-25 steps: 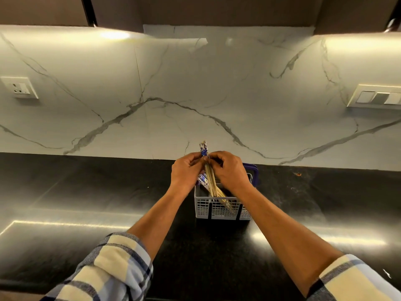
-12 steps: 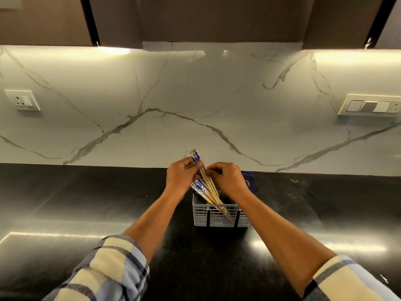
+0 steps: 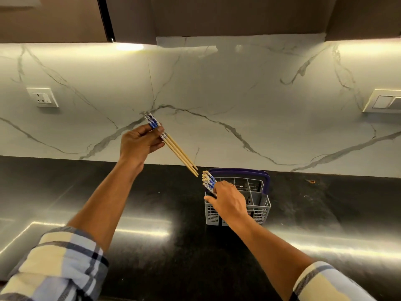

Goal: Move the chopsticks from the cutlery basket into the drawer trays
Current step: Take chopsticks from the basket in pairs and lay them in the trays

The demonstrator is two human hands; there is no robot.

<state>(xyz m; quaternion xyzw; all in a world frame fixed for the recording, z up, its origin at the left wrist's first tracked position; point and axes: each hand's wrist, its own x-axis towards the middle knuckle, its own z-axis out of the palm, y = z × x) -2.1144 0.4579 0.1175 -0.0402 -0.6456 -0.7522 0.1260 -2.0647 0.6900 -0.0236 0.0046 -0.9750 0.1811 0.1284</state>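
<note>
- The person's left hand (image 3: 141, 142) is raised in front of the marble wall (image 3: 217, 94), fingers curling round a small bunch of chopsticks (image 3: 173, 148) near their blue-and-white patterned tops.
- Those chopsticks are slanting down to the right, clear of everything, their plain wooden tips pointing at the cutlery basket (image 3: 259, 205) and ending just short of it.
- The right hand (image 3: 230, 199) is sitting over the near left corner of the basket, fingers closing round a second bunch of chopsticks (image 3: 208, 181).
- Only the patterned tops of that bunch are showing above the hand; the lower parts are hidden, so I cannot tell whether they are reaching down into the basket.
- The grey basket, with its purple handle (image 3: 238, 170) folded back, is standing on the black counter (image 3: 152, 203) close to the wall.
- A socket (image 3: 42, 97) is sitting on the wall far left, a switch plate (image 3: 384, 102) far right.
- Both arms are wearing rolled plaid sleeves (image 3: 63, 266).
</note>
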